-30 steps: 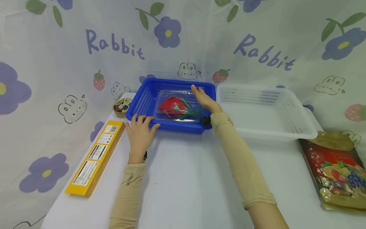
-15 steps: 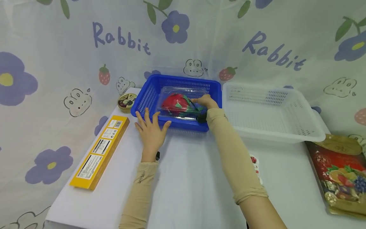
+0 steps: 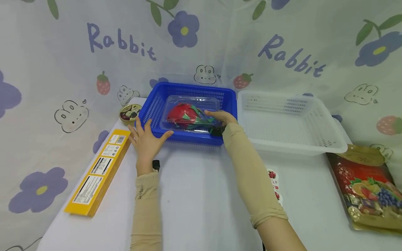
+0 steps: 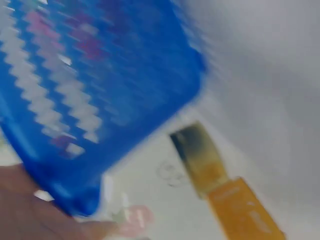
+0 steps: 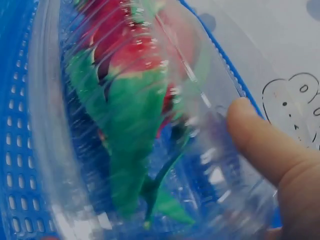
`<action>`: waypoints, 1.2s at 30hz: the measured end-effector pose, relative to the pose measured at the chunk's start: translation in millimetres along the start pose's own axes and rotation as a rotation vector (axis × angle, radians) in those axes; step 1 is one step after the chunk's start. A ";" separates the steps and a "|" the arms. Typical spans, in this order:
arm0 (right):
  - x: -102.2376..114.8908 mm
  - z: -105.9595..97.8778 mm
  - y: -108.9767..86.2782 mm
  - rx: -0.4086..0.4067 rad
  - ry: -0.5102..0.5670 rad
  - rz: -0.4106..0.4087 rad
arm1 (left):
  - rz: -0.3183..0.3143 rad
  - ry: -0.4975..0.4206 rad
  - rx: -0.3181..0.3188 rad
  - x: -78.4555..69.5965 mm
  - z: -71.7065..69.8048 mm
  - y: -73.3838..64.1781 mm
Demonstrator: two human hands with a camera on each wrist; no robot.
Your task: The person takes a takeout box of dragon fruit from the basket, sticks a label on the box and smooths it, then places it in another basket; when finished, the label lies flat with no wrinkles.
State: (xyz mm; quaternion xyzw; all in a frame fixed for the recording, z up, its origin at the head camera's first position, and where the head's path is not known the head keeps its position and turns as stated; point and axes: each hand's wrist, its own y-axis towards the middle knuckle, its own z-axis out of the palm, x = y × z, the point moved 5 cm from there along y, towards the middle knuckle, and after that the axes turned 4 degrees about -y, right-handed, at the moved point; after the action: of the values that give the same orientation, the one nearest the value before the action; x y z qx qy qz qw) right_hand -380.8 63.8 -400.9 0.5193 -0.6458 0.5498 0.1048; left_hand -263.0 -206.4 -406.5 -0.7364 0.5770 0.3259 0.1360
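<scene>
A clear plastic box (image 3: 205, 101) lies inside a blue basket (image 3: 196, 139), with a red, green-leaved thing like a dragon fruit (image 3: 185, 113) inside it. My right hand (image 3: 223, 118) grips the box's right end, its fingers bent over it. In the right wrist view a digit (image 5: 270, 142) lies along the clear wall, while the rest of that hand is mostly out of frame. My left hand (image 3: 147, 144) is at the basket's front left corner, fingers spread and fingertips right at the rim. The left wrist view is blurred, showing fingers (image 4: 30, 210) beside the basket's corner.
A white basket (image 3: 292, 148) stands right of the blue one. A yellow box (image 3: 100, 172) and a round tin (image 3: 129, 113) are on the left, and a red-and-gold bag (image 3: 367, 188) on the right. A printed card (image 3: 274, 181) shows beside my right sleeve.
My right hand has come down from above the box's right end, and its fingers have bent onto it. My left hand has shifted slightly along the basket's corner. The head view has also shifted.
</scene>
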 end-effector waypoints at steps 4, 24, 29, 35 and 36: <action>10.4 4.0 2.0 0.027 0.128 -0.083 | 0.027 -0.153 0.010 11.2 -3.2 7.9; 22.9 23.2 -2.6 0.106 0.529 -0.106 | -0.002 -0.245 0.049 2.3 0.0 7.3; 19.1 22.3 -4.8 0.087 0.591 -0.092 | -0.017 -0.232 0.066 -1.5 -1.6 4.3; 15.7 19.5 -9.7 0.054 0.651 -0.108 | -0.030 -0.192 0.085 -3.8 -3.7 0.7; 14.9 18.7 -11.2 0.051 0.663 -0.109 | -0.034 -0.188 0.084 -3.3 -3.8 0.0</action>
State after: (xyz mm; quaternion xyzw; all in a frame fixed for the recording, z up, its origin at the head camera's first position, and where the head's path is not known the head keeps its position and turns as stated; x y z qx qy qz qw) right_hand -370.4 41.8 -390.5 0.3484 -0.5338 0.6983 0.3256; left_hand -262.2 -206.1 -401.6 -0.7060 0.5623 0.3666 0.2257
